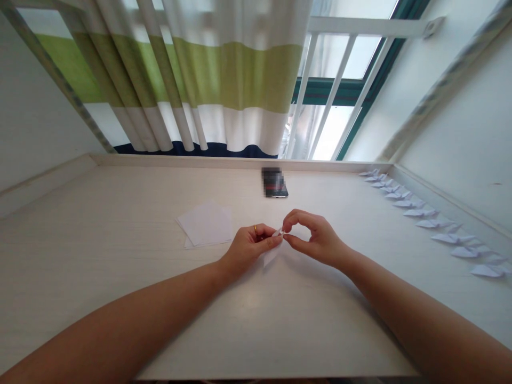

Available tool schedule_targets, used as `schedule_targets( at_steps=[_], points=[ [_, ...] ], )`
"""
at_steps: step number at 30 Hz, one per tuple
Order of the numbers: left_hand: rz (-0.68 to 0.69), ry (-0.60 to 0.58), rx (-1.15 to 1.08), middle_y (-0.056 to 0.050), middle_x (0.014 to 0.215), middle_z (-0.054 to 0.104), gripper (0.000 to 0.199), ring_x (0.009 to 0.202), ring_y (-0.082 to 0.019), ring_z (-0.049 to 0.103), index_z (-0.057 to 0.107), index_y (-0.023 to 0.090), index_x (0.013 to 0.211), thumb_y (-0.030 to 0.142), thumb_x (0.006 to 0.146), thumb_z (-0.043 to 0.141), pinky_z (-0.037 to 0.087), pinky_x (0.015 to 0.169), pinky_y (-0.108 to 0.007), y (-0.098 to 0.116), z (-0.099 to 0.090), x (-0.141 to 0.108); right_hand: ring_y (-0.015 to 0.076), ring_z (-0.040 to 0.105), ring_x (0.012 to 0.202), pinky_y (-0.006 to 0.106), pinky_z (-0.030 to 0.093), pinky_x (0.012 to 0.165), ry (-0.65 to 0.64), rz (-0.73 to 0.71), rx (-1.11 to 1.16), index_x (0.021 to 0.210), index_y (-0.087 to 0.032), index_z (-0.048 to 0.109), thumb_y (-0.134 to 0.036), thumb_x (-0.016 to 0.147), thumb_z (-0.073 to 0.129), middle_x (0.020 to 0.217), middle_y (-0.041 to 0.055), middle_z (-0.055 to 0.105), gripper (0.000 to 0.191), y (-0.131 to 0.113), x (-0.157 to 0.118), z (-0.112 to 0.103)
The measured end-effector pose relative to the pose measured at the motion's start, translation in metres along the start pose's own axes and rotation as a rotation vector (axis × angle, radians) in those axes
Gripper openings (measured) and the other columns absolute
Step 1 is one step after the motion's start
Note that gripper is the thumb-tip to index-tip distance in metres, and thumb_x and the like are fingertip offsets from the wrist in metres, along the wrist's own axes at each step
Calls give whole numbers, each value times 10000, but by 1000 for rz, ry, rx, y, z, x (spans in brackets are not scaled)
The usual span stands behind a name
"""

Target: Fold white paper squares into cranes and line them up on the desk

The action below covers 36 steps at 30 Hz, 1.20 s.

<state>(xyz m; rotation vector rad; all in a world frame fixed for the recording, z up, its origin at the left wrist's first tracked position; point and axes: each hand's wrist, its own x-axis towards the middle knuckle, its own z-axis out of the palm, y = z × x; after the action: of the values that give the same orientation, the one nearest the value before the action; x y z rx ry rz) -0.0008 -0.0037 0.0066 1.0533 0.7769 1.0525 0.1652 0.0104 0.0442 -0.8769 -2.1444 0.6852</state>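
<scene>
Where our two forearms meet over the pale table [120, 298], we see the left hand [248, 246] and the right hand [314, 237] pinching a small folded white paper piece [274, 249] between them, just above the tabletop. Both hands have thumb and forefinger closed on its upper tip, the other fingers curled; a ring shows on the left. Just beyond the left hand lies a stack of white sheets [206, 223]. Farther back rests a phone [274, 184]. Along the right edge runs a row of folded paper figures [424, 213], and behind hangs a striped curtain [224, 80].
</scene>
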Motion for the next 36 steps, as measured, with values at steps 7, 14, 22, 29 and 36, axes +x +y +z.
schedule_targets(
  at_steps=[7, 14, 22, 29, 36],
  points=[
    [-5, -53, 32, 6, 644, 591, 133, 609, -82, 506, 628, 135, 669, 249, 621, 675, 386, 620, -225, 0, -1, 1, 148, 523, 705, 278, 430, 643, -112, -115, -151, 759, -191, 541, -149, 718, 505, 760, 45, 567, 69, 1, -1, -7],
    [-19, -64, 65, 11, 615, 558, 161, 575, -77, 478, 596, 121, 657, 259, 622, 669, 371, 592, -224, -1, -1, 1, 151, 526, 693, 279, 433, 636, -171, -233, -278, 757, -193, 554, -164, 766, 473, 733, 55, 592, 86, 0, -1, -11],
    [48, -30, 151, 21, 641, 511, 208, 593, -72, 439, 571, 125, 737, 312, 666, 630, 348, 586, -218, -4, 0, 3, 137, 551, 645, 273, 445, 596, 20, -394, -407, 731, -163, 575, -129, 757, 506, 713, 62, 629, 81, 4, -2, -3],
    [80, 6, 142, 35, 633, 491, 206, 570, -59, 421, 554, 134, 750, 317, 681, 619, 343, 562, -206, -4, 2, 1, 140, 555, 649, 287, 452, 600, 138, -444, -481, 713, -155, 576, -111, 742, 527, 712, 70, 633, 71, 5, -5, 8],
    [148, 70, 164, 20, 680, 538, 184, 598, -68, 457, 555, 145, 754, 314, 699, 601, 369, 583, -212, -2, 1, 0, 149, 593, 726, 281, 488, 646, 187, -289, -256, 791, -168, 616, -128, 750, 524, 817, 83, 646, 109, 0, -6, 13]
  ],
)
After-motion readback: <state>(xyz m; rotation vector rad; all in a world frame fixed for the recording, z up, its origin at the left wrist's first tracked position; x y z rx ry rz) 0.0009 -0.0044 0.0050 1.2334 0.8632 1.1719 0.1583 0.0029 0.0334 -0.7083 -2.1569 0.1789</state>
